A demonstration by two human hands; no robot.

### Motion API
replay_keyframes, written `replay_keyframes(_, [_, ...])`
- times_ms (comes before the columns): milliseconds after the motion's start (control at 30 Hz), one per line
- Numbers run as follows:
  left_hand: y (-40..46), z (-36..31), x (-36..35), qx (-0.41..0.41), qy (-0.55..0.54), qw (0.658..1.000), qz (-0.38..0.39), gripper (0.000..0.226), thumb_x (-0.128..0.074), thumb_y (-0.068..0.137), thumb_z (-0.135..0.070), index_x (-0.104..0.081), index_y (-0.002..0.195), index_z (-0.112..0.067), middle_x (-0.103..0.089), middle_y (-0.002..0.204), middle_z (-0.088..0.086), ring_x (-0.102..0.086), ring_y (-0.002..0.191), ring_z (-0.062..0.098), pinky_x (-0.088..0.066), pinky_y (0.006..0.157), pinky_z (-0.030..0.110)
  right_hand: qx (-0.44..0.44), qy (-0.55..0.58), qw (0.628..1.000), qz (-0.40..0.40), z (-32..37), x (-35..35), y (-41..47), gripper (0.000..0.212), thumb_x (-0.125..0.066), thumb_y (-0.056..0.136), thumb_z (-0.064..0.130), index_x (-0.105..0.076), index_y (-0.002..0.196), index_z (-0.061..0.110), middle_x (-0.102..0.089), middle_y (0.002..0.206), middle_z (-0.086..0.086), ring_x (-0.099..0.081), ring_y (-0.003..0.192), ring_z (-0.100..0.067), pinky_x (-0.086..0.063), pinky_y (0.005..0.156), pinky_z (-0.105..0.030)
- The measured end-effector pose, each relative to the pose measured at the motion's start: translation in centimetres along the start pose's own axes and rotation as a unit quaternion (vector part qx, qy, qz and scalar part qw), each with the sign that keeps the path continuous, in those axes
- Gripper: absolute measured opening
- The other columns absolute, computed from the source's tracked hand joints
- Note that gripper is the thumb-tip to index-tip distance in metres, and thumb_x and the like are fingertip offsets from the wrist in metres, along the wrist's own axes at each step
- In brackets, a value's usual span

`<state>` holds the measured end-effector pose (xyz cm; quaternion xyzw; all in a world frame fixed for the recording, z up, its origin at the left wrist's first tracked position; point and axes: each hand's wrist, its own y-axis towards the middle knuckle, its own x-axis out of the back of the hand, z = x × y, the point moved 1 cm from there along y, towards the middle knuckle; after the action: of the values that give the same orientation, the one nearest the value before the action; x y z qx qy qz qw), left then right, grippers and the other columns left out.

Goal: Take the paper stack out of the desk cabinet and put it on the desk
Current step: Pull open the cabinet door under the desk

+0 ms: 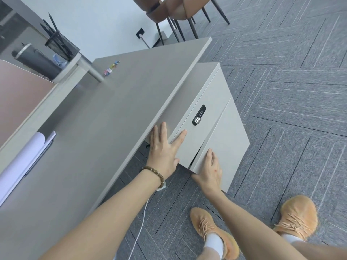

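- The step in hand looks like the opening of the pale grey metal desk cabinet tucked under the right end of the long grey wood-grain tabletop; nothing has come out of it.
- The left hand, with a brown beaded bracelet at the wrist, lies flat and spread on the near corner of the cabinet's upper front panel, fingers splayed, gripping nothing; I judge it is bracing the cabinet.
- The right hand is curled round the near lower corner of the cabinet's lower door panel, fingers on the face and thumb hidden beneath, so it has hold of the door's edge.
- A dark, narrow gap shows between the two panels by the right hand, so the door appears just cracked open.
- The paper stack cannot be seen; by the task it should lie inside the cabinet, behind the door.
- A black combination lock with a silver latch sits on the upper panel, apart from both hands.
- Next, the right hand would need to swing or draw the door wide enough to reveal the inside, then a hand must reach in for the stack.
- The tabletop has bare room near the edge for setting it down; a white sheet on a dark clipboard lies farther left.
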<state>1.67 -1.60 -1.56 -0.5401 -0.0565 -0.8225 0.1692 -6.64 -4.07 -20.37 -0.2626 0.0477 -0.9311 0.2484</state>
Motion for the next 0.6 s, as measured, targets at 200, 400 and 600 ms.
replay_keyframes(200, [-0.2,-0.4,0.7,0.023,0.006,0.999,0.027,0.099,-0.072,0.082,-0.032,-0.007,0.155,-0.043,0.005,0.162,0.029,-0.001,0.148,0.055,-0.01,0.123,0.058,0.061,-0.062,0.996,0.002,-3.8,4.2,-1.8,0.11,-0.069,0.067,0.048,-0.015,0.157,0.012,-0.038,0.151,-0.009,-0.042,0.134,-0.03,-0.037,0.107,-0.043])
replay_keyframes(400, [-0.3,-1.3,1.9,0.044,0.005,0.997,0.056,0.099,-0.067,0.078,-0.028,-0.007,0.155,-0.043,0.008,0.162,0.029,0.0,0.147,0.056,-0.013,0.122,0.059,0.079,-0.131,0.988,0.013,-6.3,10.4,-3.1,0.091,-0.061,0.071,0.049,-0.03,0.151,0.018,-0.057,0.128,-0.002,-0.055,0.114,-0.031,-0.041,0.096,-0.041])
replay_keyframes(600, [-0.6,-2.7,3.1,0.066,0.02,0.993,0.098,0.097,-0.066,0.071,-0.044,-0.015,0.153,-0.037,0.009,0.158,0.034,-0.005,0.141,0.061,-0.018,0.119,0.06,0.068,-0.103,0.991,0.053,-8.1,16.6,-3.9,0.064,-0.065,0.072,0.036,-0.049,0.132,0.019,-0.062,0.116,-0.003,-0.065,0.101,-0.03,-0.055,0.076,-0.039])
